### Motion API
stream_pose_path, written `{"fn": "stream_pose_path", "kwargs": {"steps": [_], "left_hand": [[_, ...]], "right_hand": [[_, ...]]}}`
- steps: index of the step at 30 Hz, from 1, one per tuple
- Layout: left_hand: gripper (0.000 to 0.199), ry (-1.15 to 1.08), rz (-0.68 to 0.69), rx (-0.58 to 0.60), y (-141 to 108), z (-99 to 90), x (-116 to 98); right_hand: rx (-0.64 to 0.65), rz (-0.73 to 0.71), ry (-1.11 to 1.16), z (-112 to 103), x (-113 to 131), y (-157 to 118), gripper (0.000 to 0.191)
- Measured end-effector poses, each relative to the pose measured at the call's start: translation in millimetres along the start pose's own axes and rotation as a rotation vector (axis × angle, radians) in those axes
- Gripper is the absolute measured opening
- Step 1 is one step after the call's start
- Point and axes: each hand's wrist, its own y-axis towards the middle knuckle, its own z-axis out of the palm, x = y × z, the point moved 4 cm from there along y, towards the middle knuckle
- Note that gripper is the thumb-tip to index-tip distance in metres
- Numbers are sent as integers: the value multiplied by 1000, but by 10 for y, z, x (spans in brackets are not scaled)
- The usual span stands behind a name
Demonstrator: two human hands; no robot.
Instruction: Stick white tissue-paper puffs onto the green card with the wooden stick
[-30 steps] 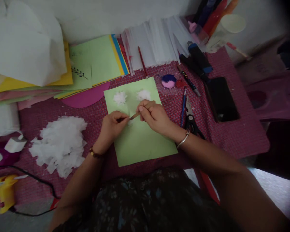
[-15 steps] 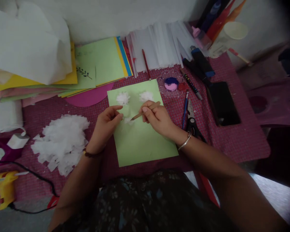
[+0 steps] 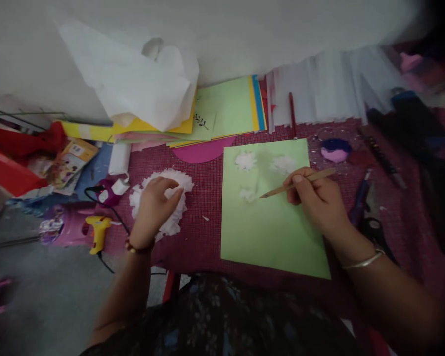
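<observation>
My right hand (image 3: 319, 200) grips a slim wooden pencil (image 3: 276, 191), its dark tip pointing left over the light green sheet (image 3: 270, 237). Just left of the tip lies a small tuft of white paper (image 3: 247, 194) on the sheet. Two fuller white paper tufts, the left one (image 3: 245, 160) and the right one (image 3: 283, 164), sit along the sheet's upper part. My left hand (image 3: 156, 210) hovers over or touches a pile of white paper pieces (image 3: 176, 179); thumb and forefinger are apart, with nothing visible between them.
A yellow glue gun (image 3: 99, 230) and its cord lie at the left. Coloured sheets (image 3: 230, 106) and crumpled white paper (image 3: 144, 89) fill the back. On the right are a paint palette (image 3: 335, 151), dark-handled scissors (image 3: 374, 230) and a blue brush (image 3: 360, 198).
My left hand has moved left from the green sheet to the white paper pile. The view has swung left. My right hand keeps the pencil over the sheet.
</observation>
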Motion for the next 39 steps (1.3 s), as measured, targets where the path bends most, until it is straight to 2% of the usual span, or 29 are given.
{"fn": "stream_pose_path", "kwargs": {"steps": [2,4,7,11,15,18,20,22,25,28,32,35,39], "left_hand": [[20,193,97,3,-63,129,-53],[29,282,129,6,-86,237,-100],[28,250,96,2,-47,327,-119],[21,177,35,-77,30,344,-79],[14,-100,-21,-170,22,231,-14],[11,-474,-167,-238,-24,30,25],[10,-742,-272,-209,-44,-65,-17],[13,-913,-345,-126,-38,-76,-127],[18,-1022,-387,-18,20,77,-323],[19,-1046,-363,-8,97,343,-464],[17,-1071,-426,77,98,666,-499],[17,-1106,-467,127,50,751,-440],[13,-1123,-462,111,37,753,-365]], "right_hand": [[-3,-4,-17,-3,7,1,27],[1,-7,-26,6,17,-2,27],[7,-30,-44,21,37,-8,29],[15,-53,-27,28,39,-11,28],[6,-28,-11,20,22,-7,28],[9,-3,27,18,16,-2,27],[5,16,55,16,10,3,26],[-3,31,77,14,4,9,26],[-13,37,113,17,8,17,25],[-27,44,150,19,5,28,26],[-27,77,160,25,-16,39,27],[-9,94,164,39,-27,38,27],[4,99,158,55,-36,33,27]]}}
